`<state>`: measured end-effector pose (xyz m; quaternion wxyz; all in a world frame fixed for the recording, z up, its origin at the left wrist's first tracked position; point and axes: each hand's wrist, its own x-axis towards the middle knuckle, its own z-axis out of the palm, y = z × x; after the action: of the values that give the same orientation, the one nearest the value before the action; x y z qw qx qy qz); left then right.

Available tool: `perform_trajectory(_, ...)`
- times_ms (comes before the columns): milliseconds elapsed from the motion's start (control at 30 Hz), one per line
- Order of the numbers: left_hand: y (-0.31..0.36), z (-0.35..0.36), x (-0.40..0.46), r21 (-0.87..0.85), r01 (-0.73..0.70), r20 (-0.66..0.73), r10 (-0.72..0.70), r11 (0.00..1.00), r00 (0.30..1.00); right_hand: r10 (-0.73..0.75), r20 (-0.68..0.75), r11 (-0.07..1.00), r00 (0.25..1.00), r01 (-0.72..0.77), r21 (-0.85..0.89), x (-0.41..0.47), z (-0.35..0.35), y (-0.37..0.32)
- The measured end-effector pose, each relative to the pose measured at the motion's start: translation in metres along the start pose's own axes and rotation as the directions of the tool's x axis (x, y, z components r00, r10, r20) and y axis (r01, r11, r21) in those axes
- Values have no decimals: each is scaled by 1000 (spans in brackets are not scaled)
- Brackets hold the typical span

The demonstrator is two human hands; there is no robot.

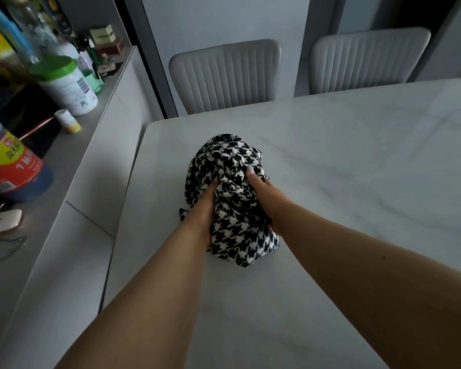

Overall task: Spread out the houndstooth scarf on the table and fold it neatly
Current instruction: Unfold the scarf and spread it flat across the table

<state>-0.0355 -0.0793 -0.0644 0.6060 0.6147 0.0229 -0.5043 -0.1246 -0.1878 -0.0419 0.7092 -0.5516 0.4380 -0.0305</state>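
Observation:
The black-and-white houndstooth scarf (228, 166) lies bunched in a heap on the white marble table (357, 182), near its left edge. My left hand (201, 209) grips the heap's left side, its fingers buried in the folds. On the heap's right side my right hand (266, 194) holds the cloth, one fingertip showing on top. The fingers of both hands are mostly hidden by the fabric.
Two grey padded chairs (225, 75) (367, 59) stand at the table's far edge. A grey sideboard (72, 166) runs along the left, crowded with bottles, a green-lidded white tub (67, 83), a red and yellow jar (10, 166) and a small pink case (3, 221).

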Motion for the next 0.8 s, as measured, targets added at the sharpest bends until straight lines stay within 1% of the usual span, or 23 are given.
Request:
perform_trajectory(67,6,26,-3,37,0,39,-1,999,999,-30,-33,999,999,31,42,-15,-25,-7)
perform_trajectory(167,24,83,-14,101,-87,94,78,991,993,-87,-110,989,990,99,108,-40,-73,-25)
perform_trajectory(267,42,149,-28,168,-149,107,132,974,985,-141,-179,975,974,168,147,-64,-131,-42)
perform_trajectory(367,48,211,-26,228,-163,113,140,960,984,-196,-224,964,955,230,137,-86,-193,-63)
perform_trajectory(500,54,294,-24,191,-237,147,211,953,966,-259,-254,953,932,289,88,-107,-274,-93)
perform_trajectory(567,54,330,-27,201,-293,95,279,935,956,-256,-230,958,939,278,66,-109,-314,-107)
perform_trajectory(667,40,365,-27,308,-348,-12,370,885,929,-214,-181,976,960,219,10,-96,-371,-118)
perform_trajectory(700,31,371,-25,370,-338,-41,378,866,925,-201,-196,979,960,202,-14,-85,-389,-116)
perform_trajectory(800,3,369,-12,571,-243,-142,385,784,912,-194,-330,981,924,183,-63,-52,-432,-97)
